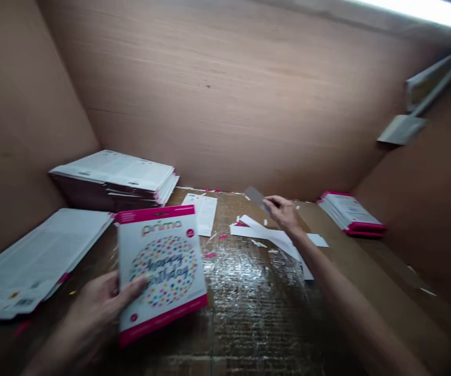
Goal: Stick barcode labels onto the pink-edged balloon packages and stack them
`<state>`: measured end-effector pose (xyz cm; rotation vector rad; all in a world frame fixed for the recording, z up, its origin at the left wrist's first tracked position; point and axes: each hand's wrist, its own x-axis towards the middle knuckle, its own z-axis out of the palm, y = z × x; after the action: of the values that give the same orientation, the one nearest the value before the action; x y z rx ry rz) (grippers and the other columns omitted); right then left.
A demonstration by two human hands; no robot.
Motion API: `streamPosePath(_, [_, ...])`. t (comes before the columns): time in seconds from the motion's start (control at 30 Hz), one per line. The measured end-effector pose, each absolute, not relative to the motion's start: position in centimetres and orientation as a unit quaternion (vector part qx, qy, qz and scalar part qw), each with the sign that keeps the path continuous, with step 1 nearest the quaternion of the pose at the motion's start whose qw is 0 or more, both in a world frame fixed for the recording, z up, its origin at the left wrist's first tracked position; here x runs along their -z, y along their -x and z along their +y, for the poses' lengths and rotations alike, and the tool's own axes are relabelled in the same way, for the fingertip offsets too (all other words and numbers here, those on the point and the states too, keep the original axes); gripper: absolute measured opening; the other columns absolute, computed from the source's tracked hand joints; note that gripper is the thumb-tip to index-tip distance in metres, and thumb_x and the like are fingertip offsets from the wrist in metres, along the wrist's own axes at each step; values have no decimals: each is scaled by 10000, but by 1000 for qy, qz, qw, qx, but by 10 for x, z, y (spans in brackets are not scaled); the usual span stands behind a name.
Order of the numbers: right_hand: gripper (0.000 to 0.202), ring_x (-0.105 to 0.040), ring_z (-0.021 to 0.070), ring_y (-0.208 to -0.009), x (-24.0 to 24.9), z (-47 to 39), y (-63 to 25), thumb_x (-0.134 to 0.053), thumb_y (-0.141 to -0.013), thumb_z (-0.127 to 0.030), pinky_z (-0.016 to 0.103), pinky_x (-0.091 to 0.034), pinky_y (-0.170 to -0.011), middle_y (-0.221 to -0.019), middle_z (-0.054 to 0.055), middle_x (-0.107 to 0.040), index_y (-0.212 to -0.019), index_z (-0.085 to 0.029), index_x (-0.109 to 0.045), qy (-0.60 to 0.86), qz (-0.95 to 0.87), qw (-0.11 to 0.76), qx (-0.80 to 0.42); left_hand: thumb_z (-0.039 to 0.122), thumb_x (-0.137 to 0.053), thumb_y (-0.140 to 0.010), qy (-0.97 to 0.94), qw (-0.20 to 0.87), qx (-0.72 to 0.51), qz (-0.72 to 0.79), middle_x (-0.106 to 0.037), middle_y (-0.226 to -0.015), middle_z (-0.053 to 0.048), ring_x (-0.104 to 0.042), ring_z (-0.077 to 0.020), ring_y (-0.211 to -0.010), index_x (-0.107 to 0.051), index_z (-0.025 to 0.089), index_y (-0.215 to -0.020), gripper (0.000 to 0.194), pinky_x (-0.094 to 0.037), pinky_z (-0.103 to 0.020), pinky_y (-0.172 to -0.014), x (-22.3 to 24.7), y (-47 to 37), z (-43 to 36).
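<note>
My left hand (96, 305) grips the left edge of a pink and white "happy birthday" packet (163, 271), thumb on its front, and holds it up over the work surface. Farther right, my right hand (282, 211) pinches a small grey card (256, 197) between thumb and fingers, above some white paper strips (264, 235). Behind the packet a white printed sheet (205, 213) lies partly hidden.
Stacks of white packets stand at the back left (119, 169) and left (41, 256). A smaller pink-edged stack (351, 211) lies at the right. Wooden walls (217, 94) enclose the surface (249, 313); paper scraps litter it.
</note>
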<state>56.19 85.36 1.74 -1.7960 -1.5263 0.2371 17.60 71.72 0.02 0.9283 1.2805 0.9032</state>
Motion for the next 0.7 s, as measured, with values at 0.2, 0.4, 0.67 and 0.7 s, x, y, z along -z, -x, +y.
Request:
streamPosePath(0.2, [333, -526, 112, -570, -51, 771, -451, -573, -862, -451, 222, -374, -496, -655, 21, -630, -777, -156, -702, 444, -783, 325, -289, 393, -827, -653, -382, 679, -410, 474, -783, -886, -104, -737, -297, -824, -674, 123, -907, 401, -598, -385, -737, -23, -187, 718])
streamPosePath(0.4, [296, -460, 91, -522, -57, 745, -400, -592, -855, -364, 239, -284, -495, -576, -2, -594, -642, -174, -674, 471, -841, 212, -163, 392, -828, -648, -399, 692, -400, 449, -781, -859, -111, -738, -276, -767, -684, 95, -924, 430, -592, -360, -694, -27, -189, 704])
streamPosePath(0.67, [346, -600, 195, -798, -46, 737, -398, -533, -914, -472, 303, -439, -685, -918, 88, -682, -988, -170, -684, 439, -851, 287, 32, 376, -820, -670, -400, 660, -442, 457, -780, -876, -126, -737, -272, -750, -682, 90, -918, 403, -601, -345, -681, -28, -184, 700])
streamPosePath(0.7, [391, -595, 220, -868, -41, 734, -402, -533, -909, -499, 333, -445, -748, -973, 114, -671, -1035, -155, -669, 445, -829, 323, 103, 368, -817, -677, -395, 658, -451, 457, -780, -888, -127, -737, -277, -760, -678, 94, -926, 395, -603, -356, -688, -28, -184, 700])
